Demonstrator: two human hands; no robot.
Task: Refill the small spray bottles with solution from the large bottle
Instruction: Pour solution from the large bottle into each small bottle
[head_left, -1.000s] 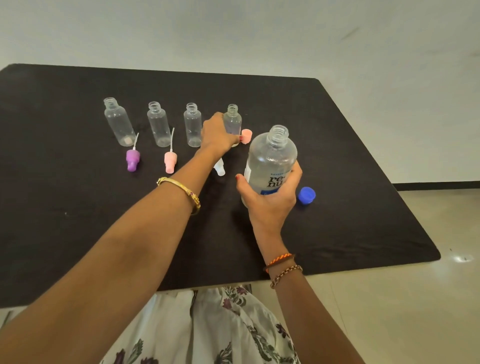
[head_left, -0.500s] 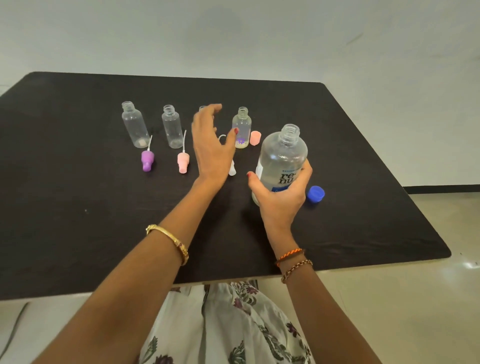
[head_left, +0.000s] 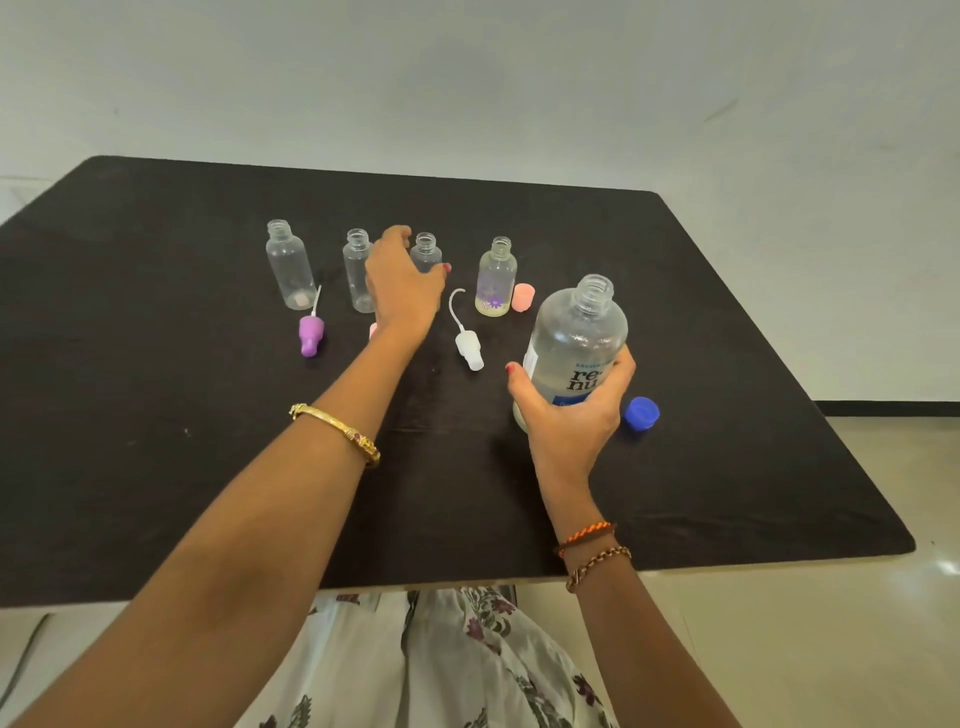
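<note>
Right hand (head_left: 569, 415) grips uncapped large bottle (head_left: 576, 343) upright near counter (head_left: 156, 467) right edge; left hand (head_left: 402, 283) open, reaching around third small bottle (head_left: 426, 252) in far-edge row.

A black table (head_left: 156, 467) bears four small bottles (head_left: 289, 265), loose spray heads (head_left: 310, 335) and a blue cap (head_left: 642, 413).

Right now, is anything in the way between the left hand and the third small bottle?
Nothing visible does. The left hand is already at the third small bottle, fingers open beside it. The white spray cap lies nearer, off to the side.
</note>
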